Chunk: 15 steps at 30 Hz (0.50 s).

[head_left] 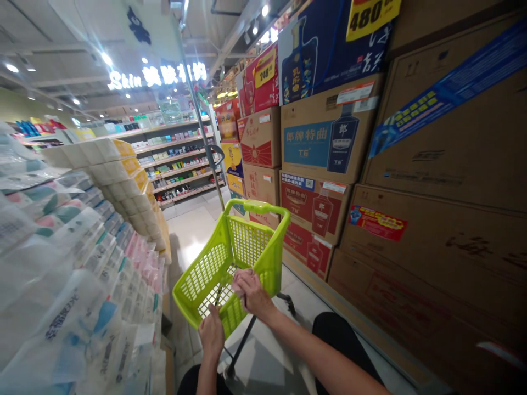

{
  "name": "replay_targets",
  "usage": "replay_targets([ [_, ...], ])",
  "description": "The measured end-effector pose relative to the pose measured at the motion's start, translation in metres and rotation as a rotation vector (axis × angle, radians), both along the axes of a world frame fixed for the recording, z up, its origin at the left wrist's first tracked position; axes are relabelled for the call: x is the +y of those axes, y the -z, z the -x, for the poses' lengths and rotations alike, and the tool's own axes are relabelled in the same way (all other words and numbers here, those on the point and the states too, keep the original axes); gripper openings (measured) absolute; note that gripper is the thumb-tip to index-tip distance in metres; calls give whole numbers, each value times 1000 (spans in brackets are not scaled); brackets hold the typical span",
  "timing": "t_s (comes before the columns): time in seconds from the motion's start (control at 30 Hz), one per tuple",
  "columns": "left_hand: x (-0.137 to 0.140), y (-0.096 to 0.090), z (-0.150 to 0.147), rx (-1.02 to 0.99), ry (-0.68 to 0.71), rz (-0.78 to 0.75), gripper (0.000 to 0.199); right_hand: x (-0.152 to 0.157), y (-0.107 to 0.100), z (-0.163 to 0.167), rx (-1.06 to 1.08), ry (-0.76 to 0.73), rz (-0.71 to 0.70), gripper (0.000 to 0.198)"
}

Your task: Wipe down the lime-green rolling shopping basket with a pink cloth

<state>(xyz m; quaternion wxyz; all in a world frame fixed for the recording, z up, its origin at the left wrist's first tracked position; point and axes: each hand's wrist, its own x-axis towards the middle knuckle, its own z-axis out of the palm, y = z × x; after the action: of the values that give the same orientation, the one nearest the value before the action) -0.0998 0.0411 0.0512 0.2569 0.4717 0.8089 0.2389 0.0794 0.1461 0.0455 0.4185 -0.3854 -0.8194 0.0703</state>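
A lime-green plastic shopping cart (206,255) with a latticed basket stands in front of me, tilted in the view. My right hand (251,288) is closed around a crumpled pinkish cloth (241,278) at the near right side of the basket. Lower and to the left, my left hand (212,332) grips the near rim of the basket, its thumb lying over the edge. Nothing lies in the visible part of the basket. A metal pole with a dark clip rises behind the cart's far end.
Stacked cardboard liquor cartons (317,148) line the right side, close to the cart. Packs of tissue paper (90,241) are piled high along the left. A pale tiled floor (193,219) runs between them toward stocked shelves (181,159) at the back.
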Motion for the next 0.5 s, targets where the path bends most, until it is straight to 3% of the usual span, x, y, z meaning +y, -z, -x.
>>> replay_targets([
  [0.13, -1, 0, 1, -61, 31, -37, 84, 17, -3, -22, 64, 331, 77, 41],
  [0.17, 1, 0, 0, -64, 22, -36, 84, 17, 1, -20, 61, 356, 62, 41],
  [0.23, 4, 1, -4, -61, -4, -36, 83, 9, 15, -5, 40, 281, -10, 45],
  [0.33, 5, 2, -9, -92, 27, -52, 82, -5, 34, 18, -15, 30, -114, 48],
  [0.4, 1, 3, -7, -121, 88, -60, 79, 0, 31, 17, -3, 39, -64, 48],
  [0.5, -8, 5, 0, -49, 90, -79, 73, 17, 13, 4, 15, 188, 34, 48],
])
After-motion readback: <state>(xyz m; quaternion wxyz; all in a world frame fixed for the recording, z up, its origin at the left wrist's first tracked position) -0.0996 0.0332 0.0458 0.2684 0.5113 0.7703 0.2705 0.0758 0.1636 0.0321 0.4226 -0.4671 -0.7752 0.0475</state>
